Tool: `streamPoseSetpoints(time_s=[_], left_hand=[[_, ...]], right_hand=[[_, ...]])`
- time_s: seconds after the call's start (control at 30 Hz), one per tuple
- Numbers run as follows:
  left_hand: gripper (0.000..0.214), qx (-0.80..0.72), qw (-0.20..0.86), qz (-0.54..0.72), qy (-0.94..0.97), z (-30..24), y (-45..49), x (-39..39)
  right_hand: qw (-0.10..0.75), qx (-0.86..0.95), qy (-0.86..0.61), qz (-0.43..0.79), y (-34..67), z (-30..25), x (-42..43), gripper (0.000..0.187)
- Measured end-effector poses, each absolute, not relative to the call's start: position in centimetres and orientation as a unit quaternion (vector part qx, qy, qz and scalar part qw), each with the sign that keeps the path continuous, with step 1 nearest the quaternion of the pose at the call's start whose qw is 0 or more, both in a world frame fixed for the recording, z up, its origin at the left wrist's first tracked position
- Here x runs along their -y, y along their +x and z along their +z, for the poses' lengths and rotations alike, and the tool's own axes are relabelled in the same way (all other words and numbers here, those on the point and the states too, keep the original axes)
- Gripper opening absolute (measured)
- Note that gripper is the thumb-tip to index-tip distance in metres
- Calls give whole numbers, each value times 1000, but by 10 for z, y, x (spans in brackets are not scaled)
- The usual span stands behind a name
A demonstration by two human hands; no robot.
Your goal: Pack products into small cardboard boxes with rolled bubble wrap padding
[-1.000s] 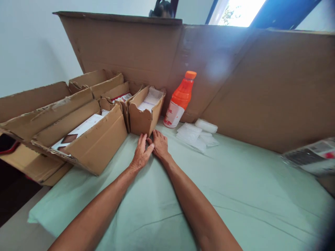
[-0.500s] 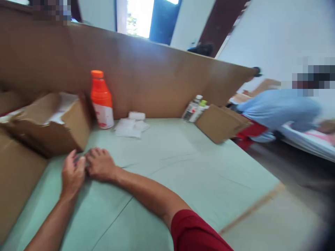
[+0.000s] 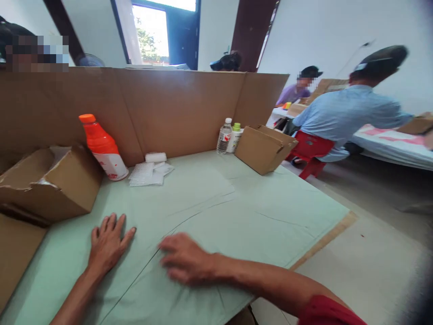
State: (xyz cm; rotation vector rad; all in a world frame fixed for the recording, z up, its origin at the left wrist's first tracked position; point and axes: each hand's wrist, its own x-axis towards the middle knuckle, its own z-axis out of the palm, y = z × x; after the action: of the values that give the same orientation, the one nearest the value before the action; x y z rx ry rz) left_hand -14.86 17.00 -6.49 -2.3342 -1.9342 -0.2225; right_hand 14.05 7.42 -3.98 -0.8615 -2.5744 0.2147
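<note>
My left hand [image 3: 107, 243] lies flat on the pale green tablecloth [image 3: 199, 194], fingers spread, holding nothing. To its right, my right hand [image 3: 186, 259] is low over the cloth beside a long dark crease. Motion blurs this hand, but its fingers look apart and no object shows in them. Beyond the left hand stands an open cardboard box [image 3: 72, 187]. Behind that are an orange bottle with a white label [image 3: 104, 153] and several pieces of bubble wrap [image 3: 147, 174] with a small white roll [image 3: 155, 157].
A cardboard partition [image 3: 182, 110] runs along the back. Near its right end are a clear water bottle [image 3: 224, 136], a white bottle with a green cap [image 3: 234, 139] and a cardboard box [image 3: 259, 149]. A person in light blue [image 3: 352, 113] sits on a red chair [image 3: 311, 146] at the right.
My hands were close together by the left box; now they are apart. The right hand has moved right and nearer to me, the left slightly nearer. The camera view has shifted.
</note>
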Motion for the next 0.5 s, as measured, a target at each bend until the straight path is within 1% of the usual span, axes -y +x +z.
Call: streamPoseSetpoints(time_s=[0.07,0.13,0.17,0.23,0.33,0.4,0.47,0.5], left_hand=[[67,625,32,-64,-777,-61,-126,-152],[66,607,0,-76,-791,-58,-100,-135],[66,591,-21,-88,-801,-57,-86,-126],[69,542,-72,-114,-829,-55,-57,-109],[76,438,-164,-130,-875,-46,-12,-81],[79,367,-219,-123,-896,-38,13,-64],[80,310,-263,-110,-907,-31,31,-52],[79,293,-279,-106,-908,-28,37,-48]], right_hand=[[270,847,-451,79,206,-20,-99,25],[295,782,-550,8,277,12,-132,25],[292,754,-586,-48,313,30,-149,26],[262,695,-649,-168,382,67,-178,34],[231,588,-716,-296,479,104,-206,53],[242,553,-734,-312,537,110,-220,65],[266,572,-724,-278,585,105,-235,68],[279,621,-686,-256,603,101,-242,67]])
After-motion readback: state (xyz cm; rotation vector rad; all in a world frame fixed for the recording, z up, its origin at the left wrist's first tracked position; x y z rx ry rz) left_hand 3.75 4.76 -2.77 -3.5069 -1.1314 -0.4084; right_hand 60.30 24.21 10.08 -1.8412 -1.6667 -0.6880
